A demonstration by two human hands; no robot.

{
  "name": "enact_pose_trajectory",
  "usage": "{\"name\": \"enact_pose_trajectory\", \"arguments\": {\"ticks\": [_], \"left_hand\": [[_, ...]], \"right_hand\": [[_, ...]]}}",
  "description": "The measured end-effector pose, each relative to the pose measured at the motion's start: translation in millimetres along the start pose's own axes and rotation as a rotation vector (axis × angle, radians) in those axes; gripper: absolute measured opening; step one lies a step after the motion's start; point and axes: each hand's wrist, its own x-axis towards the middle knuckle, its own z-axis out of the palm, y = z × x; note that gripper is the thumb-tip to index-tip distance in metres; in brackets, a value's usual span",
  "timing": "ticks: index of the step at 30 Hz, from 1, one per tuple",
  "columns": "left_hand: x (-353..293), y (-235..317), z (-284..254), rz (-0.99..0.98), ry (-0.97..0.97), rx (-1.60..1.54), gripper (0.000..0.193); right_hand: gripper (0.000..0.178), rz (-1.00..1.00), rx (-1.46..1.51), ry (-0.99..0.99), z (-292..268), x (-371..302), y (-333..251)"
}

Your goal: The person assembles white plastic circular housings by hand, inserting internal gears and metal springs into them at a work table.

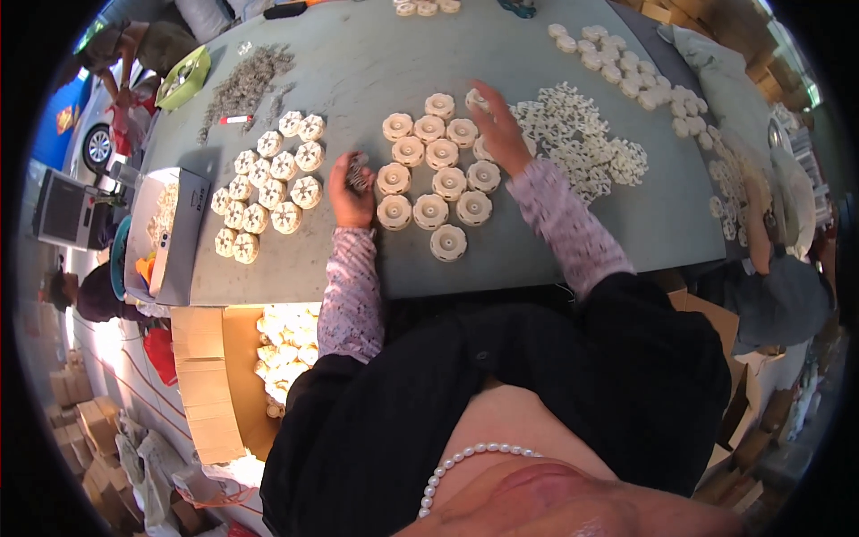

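Your left grip (350,193) holds grey pieces (359,173); right grip (501,130), I cannot tell. Cream discs (449,184) seem light, stiff: pinch the rims.

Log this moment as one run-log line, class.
left hand: holds small dark parts | right hand: at round cream piece | grey table: loose white parts heaped
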Motion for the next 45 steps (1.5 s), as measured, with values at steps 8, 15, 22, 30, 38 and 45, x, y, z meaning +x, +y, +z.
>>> {"name": "enact_pose_trajectory", "arguments": {"ticks": [8,15,22,30,38,45], "left_hand": [[-63.5,21.0,-12.0,-0.069,-0.104,0.083,0.031],[-68.7,23.0,1.2,-0.027,-0.014,0.355,0.028],[-81.2,19.2,3.1,-0.110,0.073,0.465,0.027],[-90.7,23.4,2.5,-0.164,0.020,0.465,0.028],[-77.5,23.9,-4.9,-0.150,-0.117,0.428,0.027],[-85.1,30.7,-16.6,-0.147,-0.208,0.316,0.037]], "right_hand": [[0.040,-0.063,-0.592,-0.058,-116.1,-160.2,5.9],[0.026,-0.125,-0.874,0.057,-118.0,-114.1,16.8],[0.034,-0.259,-1.039,0.181,-68.3,-111.5,37.8],[0.021,-0.095,-0.891,0.070,-65.0,-113.4,57.5],[0.015,-0.183,-1.076,0.069,-75.1,-102.0,45.5],[0.031,-0.290,-1.106,0.152,-62.6,-73.8,38.2]]}}
